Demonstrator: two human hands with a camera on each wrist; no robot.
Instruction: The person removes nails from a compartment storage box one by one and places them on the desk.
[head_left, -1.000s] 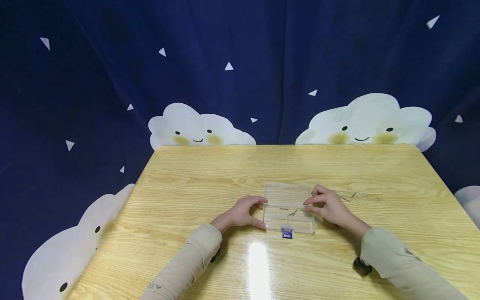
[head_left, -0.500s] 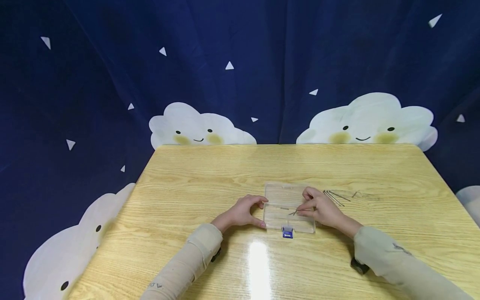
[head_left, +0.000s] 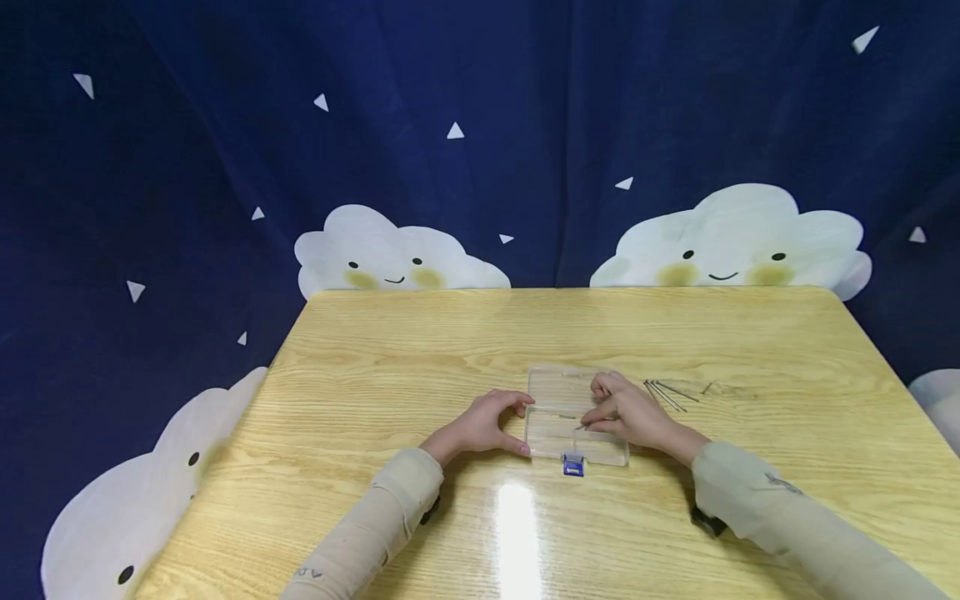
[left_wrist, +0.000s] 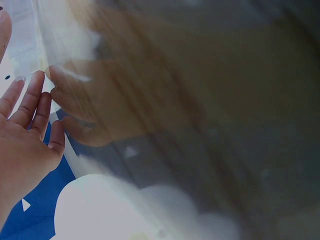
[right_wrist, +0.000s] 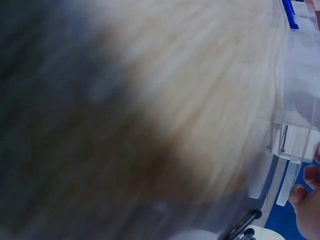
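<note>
A clear plastic box [head_left: 607, 457] with a blue latch [head_left: 573, 465] lies on the table, its lid [head_left: 558, 387] folded back. My left hand [head_left: 483, 422] rests against the box's left side, thumb near the front corner and index finger near the hinge. In the left wrist view its other fingers [left_wrist: 30, 102] extend loosely along the box. My right hand [head_left: 630, 412] reaches over the box from the right, and its thumb and index finger pinch a thin dark nail [head_left: 581, 428] inside. A short dark piece [head_left: 567, 417] lies near the hinge. The right fingertips are partly hidden in the right wrist view.
Several long nails [head_left: 663, 395] lie on the wood-grain table [head_left: 405, 350] right of the box. Beyond them is a small bent thin piece [head_left: 707, 388]. A dark blue curtain [head_left: 525, 150] with printed clouds hangs behind the table.
My right hand has moved left from the box's right edge to the thin pieces inside, uncovering the long nails on the table. My left hand stays at the box's left side.
</note>
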